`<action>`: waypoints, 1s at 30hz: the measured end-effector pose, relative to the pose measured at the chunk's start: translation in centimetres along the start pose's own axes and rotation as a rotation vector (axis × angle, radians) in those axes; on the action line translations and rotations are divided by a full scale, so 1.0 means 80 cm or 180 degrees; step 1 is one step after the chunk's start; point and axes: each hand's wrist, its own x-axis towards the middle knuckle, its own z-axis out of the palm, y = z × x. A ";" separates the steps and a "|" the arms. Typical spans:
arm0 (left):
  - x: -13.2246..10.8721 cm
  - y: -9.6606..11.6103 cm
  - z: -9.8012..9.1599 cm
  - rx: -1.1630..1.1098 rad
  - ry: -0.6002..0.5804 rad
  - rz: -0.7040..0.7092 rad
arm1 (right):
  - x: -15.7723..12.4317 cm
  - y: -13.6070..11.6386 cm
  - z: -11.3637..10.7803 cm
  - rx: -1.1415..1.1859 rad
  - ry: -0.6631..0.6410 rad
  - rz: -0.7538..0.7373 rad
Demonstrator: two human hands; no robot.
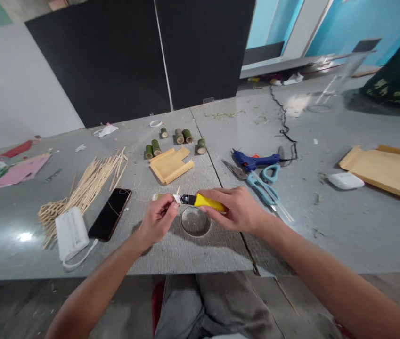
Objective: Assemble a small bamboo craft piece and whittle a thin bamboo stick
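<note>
- I see thin, pale wooden sticks in a loose bundle.
- The left hand pinches a slim stick at the knife's metal tip.
- A thin round hoop lies between the hands.
- The right hand grips the knife's yellow handle.

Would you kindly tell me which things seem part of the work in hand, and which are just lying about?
Probably in the job:
yellow-handled cutter, right hand
thin pale piece, left hand
perhaps the stick bundle

Probably just lying about:
black phone
white power bank
</note>
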 end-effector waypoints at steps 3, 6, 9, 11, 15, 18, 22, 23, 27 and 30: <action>-0.002 -0.005 0.000 0.0073 -0.0021 0.0090 | 0.000 0.000 0.000 -0.0011 -0.0039 0.0020; -0.003 -0.015 0.002 -0.0071 -0.0010 -0.0048 | 0.000 -0.003 0.001 -0.0104 -0.0016 0.0075; -0.001 -0.024 0.003 -0.0325 0.0029 -0.0200 | 0.002 -0.008 0.006 -0.0281 0.0088 0.0189; -0.001 -0.027 0.003 -0.0470 0.0055 -0.0236 | 0.003 -0.008 0.008 -0.0367 0.0133 0.0246; -0.005 -0.027 0.003 -0.0394 0.0088 -0.0071 | 0.004 0.008 -0.001 -0.0582 0.0334 0.0933; -0.007 -0.025 0.003 -0.0312 0.0052 0.0032 | 0.005 0.022 -0.012 -0.0544 0.0910 0.1620; -0.005 -0.021 0.005 -0.0218 -0.0022 0.0009 | 0.013 0.008 -0.007 0.1513 0.0758 0.1971; -0.004 -0.021 0.007 -0.0203 -0.0026 -0.0016 | 0.016 0.000 -0.003 0.2103 0.0561 0.2030; -0.005 -0.017 0.015 -0.0292 -0.0239 -0.0200 | 0.023 -0.028 0.014 0.3008 0.0242 0.2219; -0.007 -0.010 0.022 -0.0167 -0.0427 -0.0244 | 0.023 -0.034 0.021 0.3154 0.0273 0.2212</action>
